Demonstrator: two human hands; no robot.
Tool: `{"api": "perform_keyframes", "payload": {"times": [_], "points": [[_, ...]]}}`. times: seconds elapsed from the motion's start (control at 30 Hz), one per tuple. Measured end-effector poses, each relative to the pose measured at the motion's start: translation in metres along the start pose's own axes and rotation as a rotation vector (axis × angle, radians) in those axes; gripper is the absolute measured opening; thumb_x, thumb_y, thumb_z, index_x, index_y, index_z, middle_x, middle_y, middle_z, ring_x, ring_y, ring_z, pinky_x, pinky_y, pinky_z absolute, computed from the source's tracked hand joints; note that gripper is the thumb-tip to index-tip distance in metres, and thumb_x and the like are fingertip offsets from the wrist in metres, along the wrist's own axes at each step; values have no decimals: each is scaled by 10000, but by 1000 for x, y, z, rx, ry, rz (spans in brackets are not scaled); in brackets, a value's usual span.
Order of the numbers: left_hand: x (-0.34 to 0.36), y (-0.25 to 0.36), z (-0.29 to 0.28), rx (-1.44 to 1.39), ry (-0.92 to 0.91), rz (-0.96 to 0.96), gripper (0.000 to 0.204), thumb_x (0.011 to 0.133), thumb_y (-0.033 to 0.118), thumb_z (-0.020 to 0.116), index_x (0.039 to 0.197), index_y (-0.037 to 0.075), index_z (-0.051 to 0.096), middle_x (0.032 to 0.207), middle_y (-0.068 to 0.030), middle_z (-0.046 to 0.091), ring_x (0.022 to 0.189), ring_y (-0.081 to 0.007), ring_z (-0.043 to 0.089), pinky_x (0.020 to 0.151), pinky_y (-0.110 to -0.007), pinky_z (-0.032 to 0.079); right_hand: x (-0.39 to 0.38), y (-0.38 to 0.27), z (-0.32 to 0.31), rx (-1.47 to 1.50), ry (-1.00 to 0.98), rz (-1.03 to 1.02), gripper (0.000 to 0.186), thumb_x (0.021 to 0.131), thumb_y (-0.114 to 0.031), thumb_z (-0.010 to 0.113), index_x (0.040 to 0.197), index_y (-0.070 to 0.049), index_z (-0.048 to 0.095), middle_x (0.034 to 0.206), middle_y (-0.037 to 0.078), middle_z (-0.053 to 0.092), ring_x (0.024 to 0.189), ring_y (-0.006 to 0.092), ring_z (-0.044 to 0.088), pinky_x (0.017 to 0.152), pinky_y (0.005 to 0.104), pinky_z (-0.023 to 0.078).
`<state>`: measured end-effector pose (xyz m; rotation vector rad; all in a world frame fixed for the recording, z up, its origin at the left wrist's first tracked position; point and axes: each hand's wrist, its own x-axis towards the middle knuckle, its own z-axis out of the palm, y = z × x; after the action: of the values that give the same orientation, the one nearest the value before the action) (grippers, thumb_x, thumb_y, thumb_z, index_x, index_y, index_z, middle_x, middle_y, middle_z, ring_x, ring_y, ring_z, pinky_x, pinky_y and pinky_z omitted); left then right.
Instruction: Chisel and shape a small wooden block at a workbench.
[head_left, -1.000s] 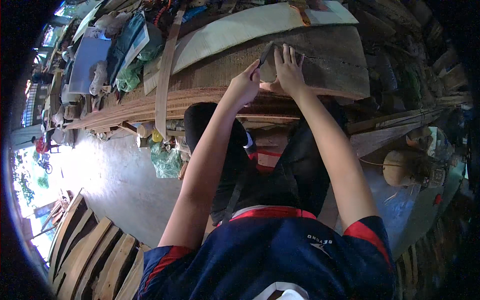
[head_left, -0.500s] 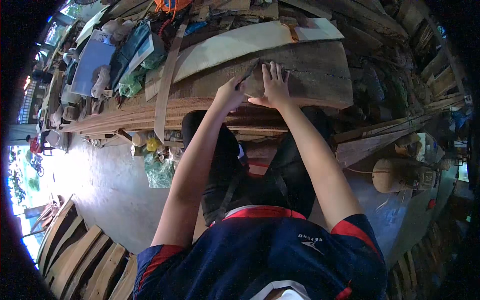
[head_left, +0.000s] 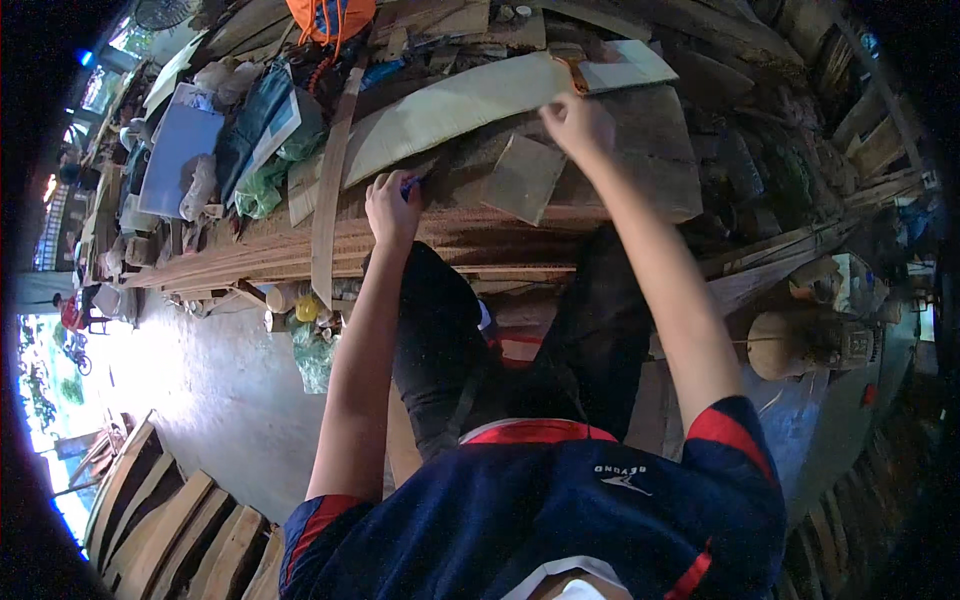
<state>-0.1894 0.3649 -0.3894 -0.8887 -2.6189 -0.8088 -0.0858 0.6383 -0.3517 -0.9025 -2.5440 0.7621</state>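
My left hand (head_left: 393, 207) is closed at the front of the stacked planks (head_left: 450, 205), its fingers curled round a small dark-blue thing (head_left: 409, 187) whose kind I cannot make out. My right hand (head_left: 582, 130) hovers over the planks, smeared by motion, with its fingers seemingly bent. Just beyond it a brush with an orange-brown handle (head_left: 574, 74) lies on a long pale curved board (head_left: 450, 98). Between my hands a small square wooden piece (head_left: 526, 178) rests tilted on the dark top plank, one corner reaching the front edge.
A narrow wooden strip (head_left: 335, 190) lies across the planks at left. Beyond it are a blue-white panel (head_left: 181, 150), plastic bags (head_left: 259, 185) and an orange bag (head_left: 331, 18). A rounded machine (head_left: 785, 345) stands at right. Cut boards (head_left: 180, 520) lean at lower left.
My hands have moved apart, the left one leftward and the right one away toward the brush. The square wooden piece now shows on the planks where my hands were.
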Motion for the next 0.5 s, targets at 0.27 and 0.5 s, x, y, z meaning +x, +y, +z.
{"api": "perform_keyframes", "payload": {"times": [0.27,0.5], "points": [[-25,94,26,-27,-367,571,656,678,360,719,1269,288,444,1362,-67,360,1268,-250,317,1006,-398,316,85,90,-10,-180,-183,69,414,869,-118,444,1275,-204,455,1282,119,458,1094,260,511,909,370,421],[-45,89,49,-23,-352,512,613,735,239,666,1294,266,415,1362,-73,353,1281,-244,299,1046,-397,267,68,78,-8,-437,-132,-176,400,872,-100,409,1257,-190,469,1250,127,481,1063,284,525,870,390,446]]}}
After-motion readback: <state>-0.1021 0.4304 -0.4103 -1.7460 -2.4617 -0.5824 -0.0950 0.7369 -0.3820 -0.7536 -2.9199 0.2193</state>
